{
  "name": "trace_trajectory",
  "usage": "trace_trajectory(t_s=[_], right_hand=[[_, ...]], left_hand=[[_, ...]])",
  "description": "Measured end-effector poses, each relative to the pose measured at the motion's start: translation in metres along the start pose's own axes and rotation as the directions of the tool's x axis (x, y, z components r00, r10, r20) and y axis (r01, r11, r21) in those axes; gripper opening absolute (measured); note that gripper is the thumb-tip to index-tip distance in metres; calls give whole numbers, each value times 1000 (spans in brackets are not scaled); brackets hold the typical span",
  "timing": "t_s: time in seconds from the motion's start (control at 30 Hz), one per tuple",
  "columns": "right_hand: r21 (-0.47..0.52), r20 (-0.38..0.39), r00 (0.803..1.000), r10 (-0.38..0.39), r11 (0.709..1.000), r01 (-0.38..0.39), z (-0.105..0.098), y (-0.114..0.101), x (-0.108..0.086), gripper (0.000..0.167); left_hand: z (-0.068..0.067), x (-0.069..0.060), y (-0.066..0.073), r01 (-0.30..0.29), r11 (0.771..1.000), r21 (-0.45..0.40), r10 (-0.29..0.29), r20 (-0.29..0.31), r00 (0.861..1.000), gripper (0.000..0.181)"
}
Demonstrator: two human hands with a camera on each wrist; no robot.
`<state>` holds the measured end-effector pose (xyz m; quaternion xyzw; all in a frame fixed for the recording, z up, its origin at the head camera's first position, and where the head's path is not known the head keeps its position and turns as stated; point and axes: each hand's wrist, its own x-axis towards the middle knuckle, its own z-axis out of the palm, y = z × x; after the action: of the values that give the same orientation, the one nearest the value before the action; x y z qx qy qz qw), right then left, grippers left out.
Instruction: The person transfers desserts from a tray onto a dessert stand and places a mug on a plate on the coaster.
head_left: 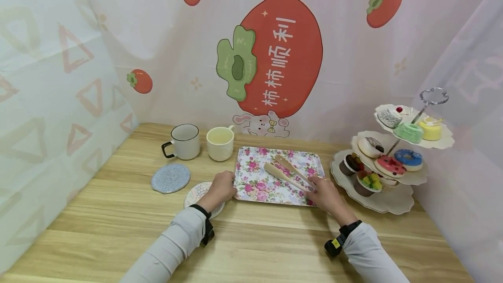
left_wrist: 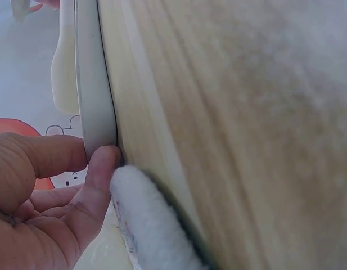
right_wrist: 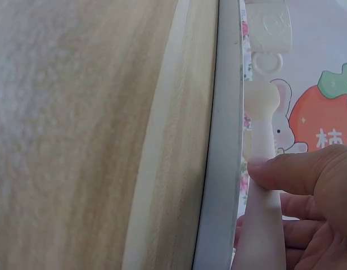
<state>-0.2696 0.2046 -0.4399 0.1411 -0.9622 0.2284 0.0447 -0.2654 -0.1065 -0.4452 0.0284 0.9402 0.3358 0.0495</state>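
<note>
A white tray (head_left: 255,187) printed with pink flowers lies on the wooden table. My left hand (head_left: 222,188) is at its left edge; in the left wrist view, the thumb and a finger (left_wrist: 100,169) pinch the tray's corner. Beige tongs (head_left: 284,177) lie across the tray, their tips pointing to the back left. At the tray's right side, my right hand (head_left: 325,194) grips the handle end of the tongs. The right wrist view shows the thumb on one tong arm (right_wrist: 262,225), with the other fingers partly hidden behind it.
A patterned white coaster (head_left: 193,195) lies partly under my left wrist, near a grey-blue coaster (head_left: 170,178). Behind them stand a black-rimmed mug (head_left: 187,145) and a cream cup (head_left: 221,146). On the right, a tiered stand (head_left: 398,200) holds several cakes and donuts.
</note>
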Motion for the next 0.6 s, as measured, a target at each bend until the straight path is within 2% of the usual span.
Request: trace_trajectory(t_s=[0.23, 0.4, 0.53, 0.6], right_hand=[[-1, 27, 999, 19, 1000, -19, -2, 0, -1, 45], [20, 59, 998, 5, 1000, -6, -5, 0, -3, 50], [14, 70, 997, -24, 1000, 23, -9, -2, -7, 56], [-4, 59, 997, -43, 999, 43, -11, -4, -10, 58]], left_hand=[[1, 1, 0, -9, 1000, 19, 9, -3, 1000, 22], [1, 1, 0, -13, 999, 37, 12, 4, 1000, 9], [0, 0, -1, -32, 998, 48, 32, 2, 999, 12], [-1, -1, -1, -39, 998, 44, 39, 1, 999, 6]])
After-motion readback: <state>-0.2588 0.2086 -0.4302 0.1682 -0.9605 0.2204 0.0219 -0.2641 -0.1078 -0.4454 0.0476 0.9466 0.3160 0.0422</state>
